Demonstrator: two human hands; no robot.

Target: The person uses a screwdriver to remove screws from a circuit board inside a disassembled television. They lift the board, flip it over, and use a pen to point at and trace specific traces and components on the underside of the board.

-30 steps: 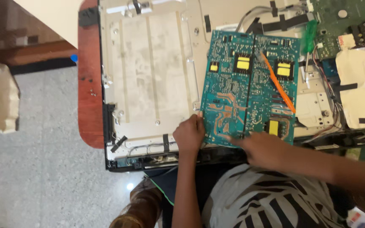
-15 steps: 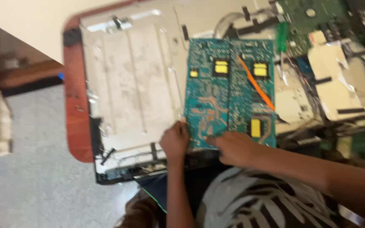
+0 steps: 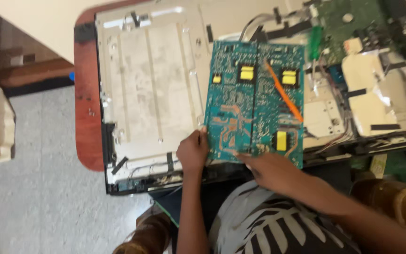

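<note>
Two hands hold a teal circuit board point(image 3: 254, 101) over the grey metal back panel point(image 3: 149, 89) on the red counter point(image 3: 86, 117). The left hand point(image 3: 192, 151) pinches the board's lower-left corner; the right hand point(image 3: 271, 170) grips its bottom edge. Holding by the edges, clear of the orange tool point(image 3: 283, 94), looks wisest.

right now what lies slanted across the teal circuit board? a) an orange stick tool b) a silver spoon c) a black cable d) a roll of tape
a, a thin orange stick tool lies slanted across the right half of the teal circuit board, whose near edge the left hand and right hand hold.
</note>
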